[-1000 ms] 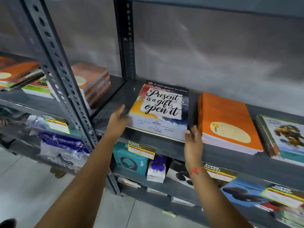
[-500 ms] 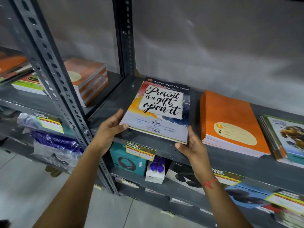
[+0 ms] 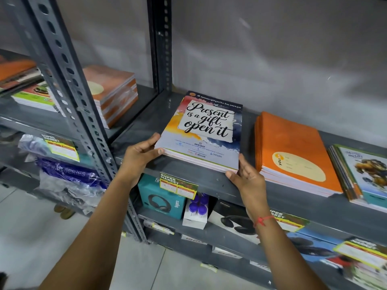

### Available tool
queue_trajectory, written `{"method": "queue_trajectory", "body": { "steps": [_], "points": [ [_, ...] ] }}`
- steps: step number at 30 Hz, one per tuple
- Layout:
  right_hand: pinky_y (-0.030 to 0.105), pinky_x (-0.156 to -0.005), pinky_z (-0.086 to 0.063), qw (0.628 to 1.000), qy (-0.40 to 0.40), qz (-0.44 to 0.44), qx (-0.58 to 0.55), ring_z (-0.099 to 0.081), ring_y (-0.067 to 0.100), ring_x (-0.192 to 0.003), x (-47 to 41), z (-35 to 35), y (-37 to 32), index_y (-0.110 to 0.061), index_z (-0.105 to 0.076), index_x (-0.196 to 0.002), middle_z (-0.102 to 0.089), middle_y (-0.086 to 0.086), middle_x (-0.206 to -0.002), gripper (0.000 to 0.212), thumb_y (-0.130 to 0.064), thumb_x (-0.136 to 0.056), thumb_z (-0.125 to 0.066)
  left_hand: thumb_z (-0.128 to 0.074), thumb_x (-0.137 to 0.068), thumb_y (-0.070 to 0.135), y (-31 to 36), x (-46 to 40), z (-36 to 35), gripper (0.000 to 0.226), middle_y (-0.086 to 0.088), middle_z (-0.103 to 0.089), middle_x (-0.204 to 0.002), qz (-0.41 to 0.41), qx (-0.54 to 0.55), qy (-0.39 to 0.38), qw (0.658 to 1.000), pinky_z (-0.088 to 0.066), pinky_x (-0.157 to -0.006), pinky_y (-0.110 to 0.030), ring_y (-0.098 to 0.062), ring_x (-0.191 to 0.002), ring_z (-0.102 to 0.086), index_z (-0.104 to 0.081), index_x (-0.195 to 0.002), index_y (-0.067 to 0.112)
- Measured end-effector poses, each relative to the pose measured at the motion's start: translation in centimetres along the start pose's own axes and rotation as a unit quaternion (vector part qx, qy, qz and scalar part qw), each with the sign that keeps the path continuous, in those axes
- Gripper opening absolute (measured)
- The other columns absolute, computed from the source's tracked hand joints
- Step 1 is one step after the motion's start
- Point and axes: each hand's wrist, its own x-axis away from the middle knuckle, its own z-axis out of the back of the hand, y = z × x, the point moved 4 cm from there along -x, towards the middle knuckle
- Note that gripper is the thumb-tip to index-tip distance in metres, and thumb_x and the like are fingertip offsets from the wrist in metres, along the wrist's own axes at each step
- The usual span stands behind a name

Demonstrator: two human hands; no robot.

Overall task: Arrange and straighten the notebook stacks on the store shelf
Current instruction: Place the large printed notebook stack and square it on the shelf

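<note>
Frame centre: left hand [image 3: 137, 156] and right hand [image 3: 247, 178] pinch the near corners of the notebook stack [image 3: 204, 132] on the shelf [image 3: 209, 181], thumbs on the front edge.

Shelf [image 3: 209, 181]: grey painted metal, matt. Notebook stack [image 3: 206, 130]: glossy paper cover. Orange notebooks [image 3: 293, 147]: smooth, matt paper.

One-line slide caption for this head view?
Both hands, left hand and right hand, grip the "Present is a gift" notebook stack at the shelf edge.
</note>
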Motion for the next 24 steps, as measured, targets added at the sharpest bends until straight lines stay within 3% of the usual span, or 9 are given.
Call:
{"method": "queue_trajectory", "body": {
  "steps": [2,5,8,10,13,15,19,24],
  "points": [
    [0.009,-0.096,-0.038,1.000,0.001,0.001,0.005,-0.049,0.007,-0.123,0.0,0.1,0.1,-0.011,-0.036,-0.140,-0.051,-0.007,-0.134,0.065,0.000,-0.081,-0.062,-0.057,-0.083,-0.009,0.1,0.1,0.0,0.053,-0.006,-0.048,-0.140,-0.003,-0.011,-0.011,1.000,-0.049,-0.077,0.001,-0.001,-0.109,-0.057,-0.045,-0.134,0.000],
    [0.011,-0.096,-0.038,1.000,0.001,0.002,0.009,-0.050,0.008,-0.124,0.0,-0.1,0.0,-0.012,-0.038,-0.139,-0.051,0.000,-0.139,0.063,-0.002,-0.081,-0.062,-0.055,-0.084,-0.009,0.3,0.0,-0.1,0.051,-0.001,-0.051,-0.131,-0.004,-0.008,-0.009,1.000,-0.049,-0.071,0.000,0.018,-0.078,-0.064,-0.045,-0.134,0.000],
    [0.023,-0.104,-0.041,1.000,0.016,0.006,0.008,-0.050,0.010,-0.125,0.0,-0.2,-0.1,-0.011,-0.040,-0.137,-0.051,0.002,-0.139,0.061,-0.003,-0.081,-0.063,-0.055,-0.084,-0.009,0.3,-0.2,-0.3,0.050,0.002,-0.051,-0.127,-0.002,0.002,0.012,1.000,-0.048,-0.063,0.001,0.020,-0.070,-0.063,-0.045,-0.133,-0.001],
    [0.030,-0.108,-0.039,0.999,0.033,0.003,0.002,-0.050,0.013,-0.127,-0.1,-0.3,-0.2,-0.010,-0.042,-0.136,-0.052,0.002,-0.138,0.059,-0.003,-0.081,-0.063,-0.056,-0.085,-0.008,0.3,-0.2,-0.4,0.050,-0.001,-0.052,-0.129,-0.004,-0.003,0.021,1.000,-0.048,-0.061,0.001,0.014,-0.075,-0.062,-0.046,-0.133,-0.001],
    [0.035,-0.109,-0.039,0.998,0.063,-0.006,-0.006,-0.051,0.015,-0.125,-0.1,-0.4,-0.2,-0.010,-0.046,-0.134,-0.054,0.004,-0.136,0.057,-0.004,-0.080,-0.064,-0.057,-0.085,-0.006,0.4,-0.1,-0.6,0.048,-0.011,-0.052,-0.136,-0.008,-0.013,0.035,0.999,-0.049,-0.064,0.001,-0.007,-0.098,-0.059,-0.048,-0.132,-0.001],
    [0.035,-0.109,-0.039,0.996,0.083,-0.014,-0.012,-0.053,0.015,-0.123,-0.2,-0.4,-0.1,-0.009,-0.048,-0.132,-0.055,0.004,-0.135,0.055,-0.004,-0.080,-0.065,-0.059,-0.085,-0.004,0.4,-0.1,-0.6,0.048,-0.013,-0.053,-0.136,-0.014,-0.019,0.046,0.999,-0.048,-0.066,0.003,-0.010,-0.104,-0.057,-0.049,-0.131,-0.001],
    [0.032,-0.106,-0.041,0.995,0.103,-0.017,-0.008,-0.056,0.014,-0.117,-0.3,-0.6,-0.1,-0.008,-0.049,-0.131,-0.056,0.006,-0.134,0.053,-0.005,-0.080,-0.066,-0.059,-0.085,-0.002,0.4,-0.1,-0.8,0.046,-0.012,-0.057,-0.132,-0.019,-0.016,0.067,0.997,-0.046,-0.063,0.004,0.000,-0.091,-0.058,-0.051,-0.130,0.000],
    [0.017,-0.094,-0.039,0.992,0.125,-0.016,-0.004,-0.052,0.003,-0.106,-0.2,-0.8,-0.4,-0.008,-0.052,-0.128,-0.058,0.004,-0.131,0.050,-0.004,-0.081,-0.065,-0.062,-0.084,-0.001,0.7,0.0,-1.1,0.044,-0.008,-0.060,-0.127,-0.016,-0.010,0.092,0.996,-0.044,-0.060,0.006,-0.005,-0.094,-0.057,-0.055,-0.127,0.002]
  ]
}}
